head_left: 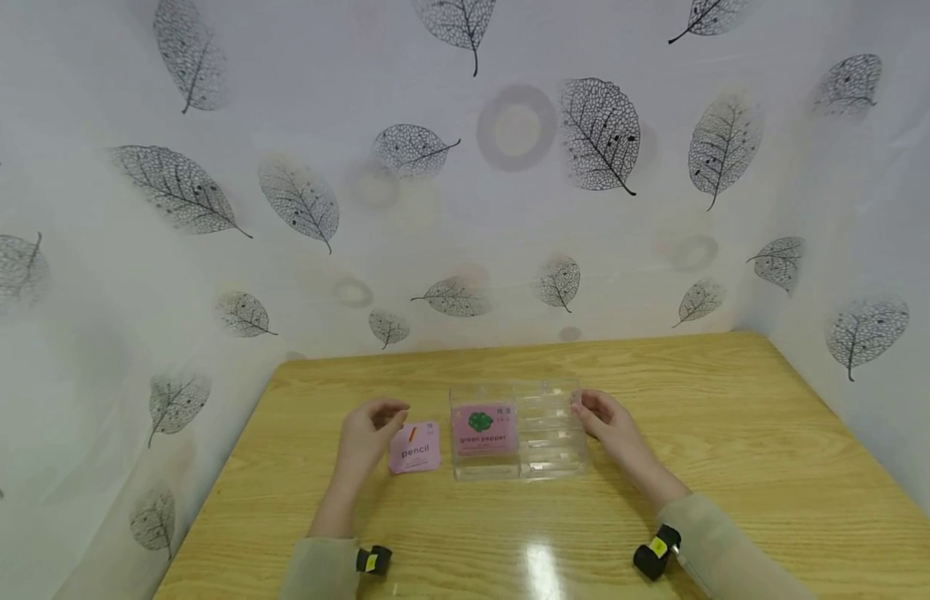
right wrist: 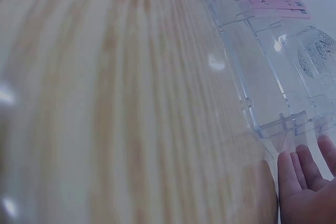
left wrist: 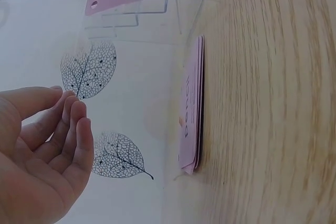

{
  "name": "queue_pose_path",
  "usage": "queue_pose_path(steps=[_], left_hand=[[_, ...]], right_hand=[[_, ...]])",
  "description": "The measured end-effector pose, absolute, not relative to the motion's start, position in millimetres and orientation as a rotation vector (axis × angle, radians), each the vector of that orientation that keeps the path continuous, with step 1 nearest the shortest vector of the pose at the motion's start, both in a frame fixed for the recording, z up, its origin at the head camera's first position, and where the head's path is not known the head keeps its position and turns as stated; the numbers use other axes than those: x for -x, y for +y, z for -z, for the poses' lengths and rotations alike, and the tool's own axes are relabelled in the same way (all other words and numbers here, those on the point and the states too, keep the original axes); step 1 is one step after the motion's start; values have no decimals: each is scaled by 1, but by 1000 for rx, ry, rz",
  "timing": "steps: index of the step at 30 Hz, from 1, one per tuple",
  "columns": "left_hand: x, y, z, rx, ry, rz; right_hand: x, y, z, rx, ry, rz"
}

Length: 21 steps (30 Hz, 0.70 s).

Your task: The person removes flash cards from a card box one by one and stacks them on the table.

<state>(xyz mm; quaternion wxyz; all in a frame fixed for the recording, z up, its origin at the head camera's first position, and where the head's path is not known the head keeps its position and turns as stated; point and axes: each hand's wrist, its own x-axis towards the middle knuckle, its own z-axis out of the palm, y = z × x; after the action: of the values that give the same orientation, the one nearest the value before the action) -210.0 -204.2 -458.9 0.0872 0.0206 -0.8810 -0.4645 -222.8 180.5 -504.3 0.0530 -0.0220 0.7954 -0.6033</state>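
Head view shows the left hand (head_left: 369, 429) just beside the pencil cards (head_left: 415, 454), a small pink stack lying on the tabletop (head_left: 465, 542). Its fingers are loosely bent toward the thumb and hold nothing. To the right of the stack is a clear plastic holder (head_left: 486, 472), with the green pepper card (head_left: 484, 429) in its left half. The right hand (head_left: 609, 423) is at the holder's right edge, fingers relaxed and slightly apart; whether they touch it, I cannot tell.

Soft, even light leaves a white glare (head_left: 542, 573) on the table (head_left: 697, 400) nearer the wearer than the case (head_left: 552, 458), with the right wrist view hazy and blurred beside it.
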Motion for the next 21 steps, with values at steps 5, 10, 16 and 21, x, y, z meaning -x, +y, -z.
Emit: queue_pose_path(steps=[5, 10, 16, 21], left_hand=[[209, -201, 458, -36, -2615, 1386], [207, -198, 457, -7, -2614, 1387], [207, -195, 457, 28, -2605, 1390], [209, -192, 456, 32, -2607, 1394]], right_hand=[[223, 180, 504, 54, 2410, 1836], [223, 180, 505, 53, 2406, 1825], [223, 180, 505, 56, 2412, 1827], [224, 181, 505, 54, 2423, 1814]])
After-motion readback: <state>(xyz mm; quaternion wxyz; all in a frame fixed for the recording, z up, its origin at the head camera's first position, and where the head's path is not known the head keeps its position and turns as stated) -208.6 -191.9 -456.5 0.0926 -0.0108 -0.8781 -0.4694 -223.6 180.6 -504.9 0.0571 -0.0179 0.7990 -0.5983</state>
